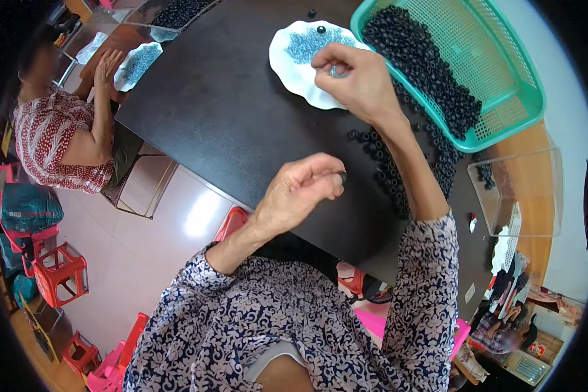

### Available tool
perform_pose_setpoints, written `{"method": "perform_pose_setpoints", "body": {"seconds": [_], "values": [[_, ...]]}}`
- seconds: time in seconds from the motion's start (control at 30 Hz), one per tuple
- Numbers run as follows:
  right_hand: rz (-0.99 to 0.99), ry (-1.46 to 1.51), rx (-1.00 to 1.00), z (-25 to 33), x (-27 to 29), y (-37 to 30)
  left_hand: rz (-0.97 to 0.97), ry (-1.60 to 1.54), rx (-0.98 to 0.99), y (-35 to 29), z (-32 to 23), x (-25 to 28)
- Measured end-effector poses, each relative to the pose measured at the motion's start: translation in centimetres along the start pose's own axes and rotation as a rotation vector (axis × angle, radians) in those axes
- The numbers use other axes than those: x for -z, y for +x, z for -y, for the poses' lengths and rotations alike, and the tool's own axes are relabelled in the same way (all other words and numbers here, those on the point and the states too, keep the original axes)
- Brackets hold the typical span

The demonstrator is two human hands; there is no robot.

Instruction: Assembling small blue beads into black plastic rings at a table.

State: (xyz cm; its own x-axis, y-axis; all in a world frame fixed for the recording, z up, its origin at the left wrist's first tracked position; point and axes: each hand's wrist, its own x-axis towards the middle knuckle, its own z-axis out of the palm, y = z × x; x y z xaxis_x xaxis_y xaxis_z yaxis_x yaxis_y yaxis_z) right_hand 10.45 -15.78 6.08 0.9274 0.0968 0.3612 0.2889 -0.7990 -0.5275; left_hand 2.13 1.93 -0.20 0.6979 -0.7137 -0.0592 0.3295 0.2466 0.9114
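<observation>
My left hand [300, 191] is closed above the dark table, near its front edge. A small black part [344, 176] shows at its fingertips, mostly hidden by the thumb and fingers. My right hand [358, 81] is over the right side of a white scalloped plate [282, 64], thumb and fingers curled together in a pinch. What that pinch holds, if anything, is too small to make out. Tiny clear bluish pieces [306, 47] lie on the plate, with one black round part [321, 29] near its far rim.
A green plastic basket [532, 104] of black ring-shaped parts [418, 62] stands at the far right. More black parts [445, 171] are strewn beside my right forearm. A clear box [532, 196] sits at the right. Across the table's left corner, another person [65, 140] sits by a similar plate [139, 65].
</observation>
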Motion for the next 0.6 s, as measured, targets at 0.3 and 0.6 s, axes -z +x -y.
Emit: {"method": "perform_pose_setpoints", "body": {"seconds": [0.3,0.6], "values": [[-0.063,0.796,-0.402,3.0,3.2,-14.0,-0.006,-0.124,-0.061,0.6,0.4,-0.3],[-0.150,0.982,-0.450,2.9,2.5,-17.9,0.087,0.069,-0.009,0.4,0.4,-2.1]]}}
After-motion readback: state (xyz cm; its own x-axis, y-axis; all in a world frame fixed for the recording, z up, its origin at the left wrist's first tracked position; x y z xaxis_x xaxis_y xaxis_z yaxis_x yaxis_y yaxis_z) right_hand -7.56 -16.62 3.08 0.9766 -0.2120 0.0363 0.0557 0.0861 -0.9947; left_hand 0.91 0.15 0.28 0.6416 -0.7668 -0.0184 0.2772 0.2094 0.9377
